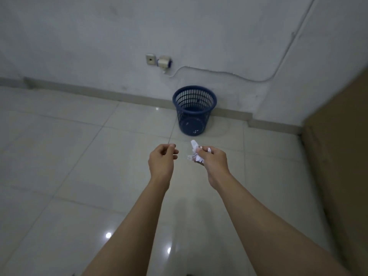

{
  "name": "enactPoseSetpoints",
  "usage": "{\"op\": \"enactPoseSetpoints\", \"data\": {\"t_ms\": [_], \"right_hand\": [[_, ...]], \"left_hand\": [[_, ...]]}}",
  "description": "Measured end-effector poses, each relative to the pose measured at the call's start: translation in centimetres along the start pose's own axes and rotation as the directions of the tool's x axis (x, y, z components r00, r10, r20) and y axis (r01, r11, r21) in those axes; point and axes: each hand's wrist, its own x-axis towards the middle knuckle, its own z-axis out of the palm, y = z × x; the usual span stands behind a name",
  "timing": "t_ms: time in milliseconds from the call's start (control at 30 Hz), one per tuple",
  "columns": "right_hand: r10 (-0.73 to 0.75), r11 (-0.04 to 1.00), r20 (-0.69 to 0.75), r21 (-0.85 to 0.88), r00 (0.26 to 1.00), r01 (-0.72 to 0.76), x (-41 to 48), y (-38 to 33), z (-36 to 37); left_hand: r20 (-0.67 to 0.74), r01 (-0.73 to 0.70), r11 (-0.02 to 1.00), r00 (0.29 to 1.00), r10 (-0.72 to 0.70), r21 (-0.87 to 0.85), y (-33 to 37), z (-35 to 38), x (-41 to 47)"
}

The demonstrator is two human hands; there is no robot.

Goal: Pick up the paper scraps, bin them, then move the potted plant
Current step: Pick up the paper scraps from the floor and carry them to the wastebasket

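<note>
A blue mesh waste bin [194, 110] stands on the tiled floor against the white wall, and a few white bits show through its lower mesh. My right hand [214, 162] is stretched out in front of the bin and is shut on a bunch of crumpled white paper scraps [196, 154] that stick out past the fingers. My left hand [162, 160] hovers beside it, fingers loosely curled with nothing visible in them. No potted plant is in view.
A wall socket with a plug [164, 61] sits above the bin, and a cable [229, 73] runs from it along the wall. A brown panel [338, 146] rises at the right edge. Glossy light floor tiles [69, 156] spread to the left.
</note>
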Motion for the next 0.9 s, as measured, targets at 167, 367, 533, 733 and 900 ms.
{"op": "enactPoseSetpoints", "data": {"t_ms": [167, 367, 533, 733, 900], "right_hand": [[0.004, 1.000, -0.046, -0.013, 0.999, -0.005, 14.7, -3.8, -2.5], [-0.008, 0.997, -0.066, -0.076, 0.998, 0.003, 34.3, -4.5, -2.2], [-0.012, 0.992, -0.060, -0.127, 0.998, 0.005, 49.9, -1.1, -1.1], [-0.128, 0.955, 0.025, -0.267, 0.991, 0.130, 61.8, 2.6, -0.6], [-0.303, 0.826, 0.121, -0.461, 0.945, 0.324, 66.7, 3.3, 1.0]], "left_hand": [[0.037, -0.039, 0.983, 0.999, 0.033, 0.178, 0.2, 9.4, 12.7], [0.104, -0.217, 0.866, 0.976, 0.191, 0.450, -2.9, 19.6, 28.1], [0.214, -0.327, 0.678, 0.945, 0.249, 0.659, -9.8, 26.1, 41.7], [0.260, -0.315, 0.497, 0.949, 0.180, 0.809, -15.2, 29.3, 51.4], [0.365, -0.440, 0.550, 0.897, 0.247, 0.709, -16.4, 29.1, 53.5]]}}
